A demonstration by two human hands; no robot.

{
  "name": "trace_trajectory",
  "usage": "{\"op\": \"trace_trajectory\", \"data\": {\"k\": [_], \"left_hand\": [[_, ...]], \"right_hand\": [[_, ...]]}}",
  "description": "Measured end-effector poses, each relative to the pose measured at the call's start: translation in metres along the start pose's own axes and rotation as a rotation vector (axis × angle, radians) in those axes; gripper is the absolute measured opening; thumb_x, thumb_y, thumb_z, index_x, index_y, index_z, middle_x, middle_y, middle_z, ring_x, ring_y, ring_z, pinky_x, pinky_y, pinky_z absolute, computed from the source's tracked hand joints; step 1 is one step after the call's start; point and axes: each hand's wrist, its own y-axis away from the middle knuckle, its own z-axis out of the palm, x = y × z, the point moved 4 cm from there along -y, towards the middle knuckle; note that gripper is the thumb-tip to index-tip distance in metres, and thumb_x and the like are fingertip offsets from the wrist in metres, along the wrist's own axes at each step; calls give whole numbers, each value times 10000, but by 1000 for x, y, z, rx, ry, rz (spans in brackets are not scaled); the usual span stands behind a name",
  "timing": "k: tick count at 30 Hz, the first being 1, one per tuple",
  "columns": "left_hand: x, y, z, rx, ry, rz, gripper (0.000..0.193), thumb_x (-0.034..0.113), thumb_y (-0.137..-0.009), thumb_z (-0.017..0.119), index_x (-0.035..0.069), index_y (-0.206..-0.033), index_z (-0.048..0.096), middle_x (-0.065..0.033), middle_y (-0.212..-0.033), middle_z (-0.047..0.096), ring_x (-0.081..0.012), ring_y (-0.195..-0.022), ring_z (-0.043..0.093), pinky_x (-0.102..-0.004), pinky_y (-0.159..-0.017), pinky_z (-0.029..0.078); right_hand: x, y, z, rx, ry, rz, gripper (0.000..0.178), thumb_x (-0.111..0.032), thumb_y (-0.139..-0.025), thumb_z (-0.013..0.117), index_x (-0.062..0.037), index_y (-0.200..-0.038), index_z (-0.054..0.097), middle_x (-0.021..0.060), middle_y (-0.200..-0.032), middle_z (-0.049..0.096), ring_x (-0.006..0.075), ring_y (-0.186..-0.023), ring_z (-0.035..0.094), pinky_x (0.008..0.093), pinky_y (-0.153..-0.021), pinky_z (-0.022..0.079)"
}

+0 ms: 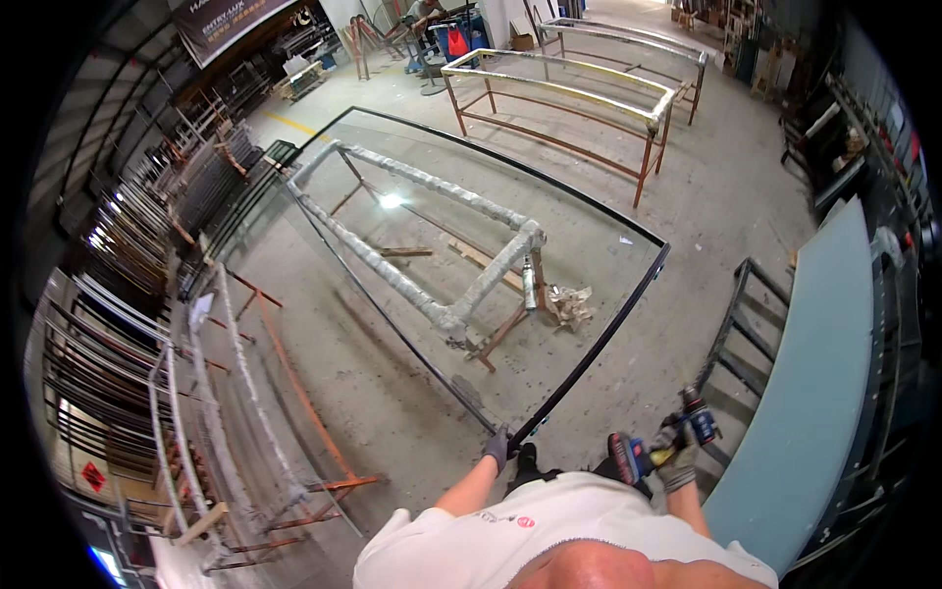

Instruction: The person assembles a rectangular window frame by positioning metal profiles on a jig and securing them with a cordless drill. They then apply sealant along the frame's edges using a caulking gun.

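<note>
A large rectangular black frame (599, 350), with what looks like a clear pane in it, lies over a rack (422, 182) whose top bars are wrapped in padding. At the frame's near corner my left hand (497, 447), in a grey glove, is closed on the black bar; its fingertips are partly hidden. Off to the right, apart from the frame, my gloved right hand (677, 469) grips a blue and black cordless drill (700, 420). The drill's chuck points away from me, and its battery end shows beside my hip.
Under the frame stand a spray can (529, 285) and crumpled paper (569, 306). Right of me are a dark metal frame (738, 339) and a long pale-blue panel (805, 393). Padded racks (280, 393) line the left; another rack (579, 93) stands beyond. A person (424, 20) works far back.
</note>
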Motion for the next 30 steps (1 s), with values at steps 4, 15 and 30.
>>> {"op": "trace_trajectory", "data": {"k": [4,15,30], "left_hand": [[-26,-15,-7,-193,-112,79,486,500,-1003,470,81,-848,662,-82,-718,644,-195,-555,608,-355,-529,490],[4,24,-7,-107,-31,41,424,518,-995,525,112,-905,606,-51,-683,611,-157,-499,554,-323,-449,443],[31,53,-4,18,1,114,502,575,-980,491,129,-1160,636,-74,-945,670,-274,-817,637,-416,-735,517]], "right_hand": [[80,19,41,42,173,66,312,-331,-916,683,-111,-1127,613,-24,-713,468,127,-597,458,290,-608,416],[176,35,-5,138,298,421,257,-282,-880,722,-111,-1032,605,17,-718,541,153,-611,532,317,-627,490],[294,50,-135,97,58,533,216,-201,-871,772,-74,-969,627,-9,-693,551,91,-582,549,252,-518,443]]}}
